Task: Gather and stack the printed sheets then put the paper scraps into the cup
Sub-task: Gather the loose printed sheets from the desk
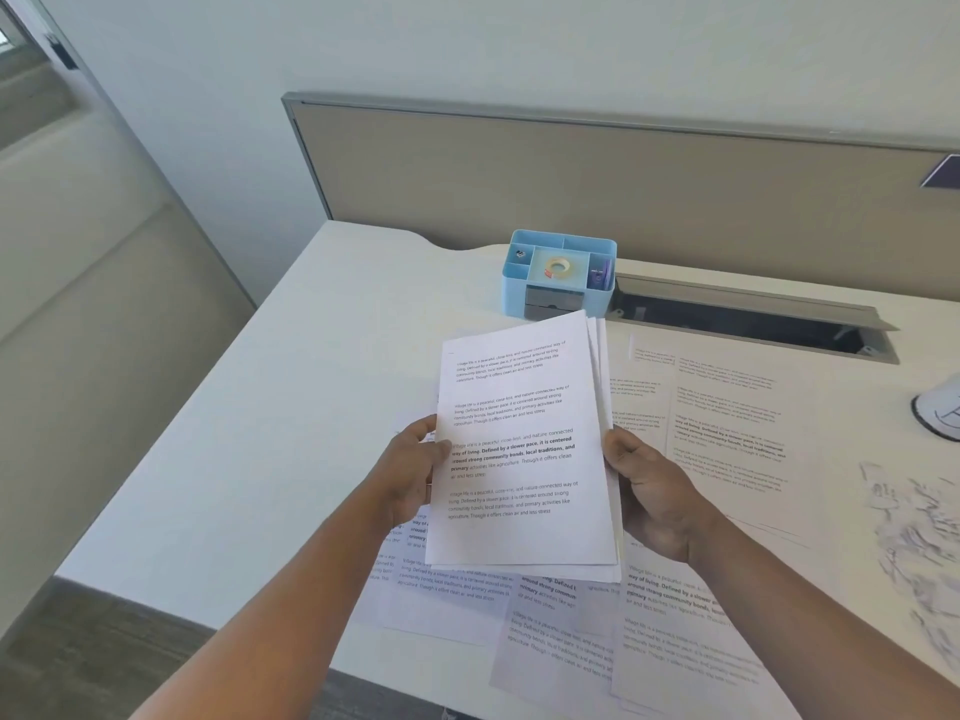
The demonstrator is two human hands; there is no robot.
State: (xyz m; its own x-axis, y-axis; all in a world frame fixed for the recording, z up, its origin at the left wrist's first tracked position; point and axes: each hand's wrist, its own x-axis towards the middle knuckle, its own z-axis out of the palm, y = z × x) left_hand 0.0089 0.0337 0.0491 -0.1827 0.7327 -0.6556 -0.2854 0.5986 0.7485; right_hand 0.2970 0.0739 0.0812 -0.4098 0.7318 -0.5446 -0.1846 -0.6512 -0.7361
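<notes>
A bundle of printed sheets (pixel 519 449) is lifted above the white desk (pixel 291 407), its edges slightly fanned. My left hand (pixel 410 470) grips its left edge, thumb on the top page. My right hand (pixel 652 491) grips the right edge. More printed sheets (pixel 727 423) lie loose on the desk to the right, and others (pixel 561 631) overlap below the bundle near the front edge. A heap of torn paper scraps (pixel 919 537) lies at the far right. A white cup (pixel 943 410) lies at the right edge, only partly in view.
A light blue desk organiser (pixel 558 272) holding a tape roll stands at the back of the desk. An open cable tray (pixel 748 324) runs to its right. A beige partition (pixel 571 184) backs the desk. The floor drops off on the left.
</notes>
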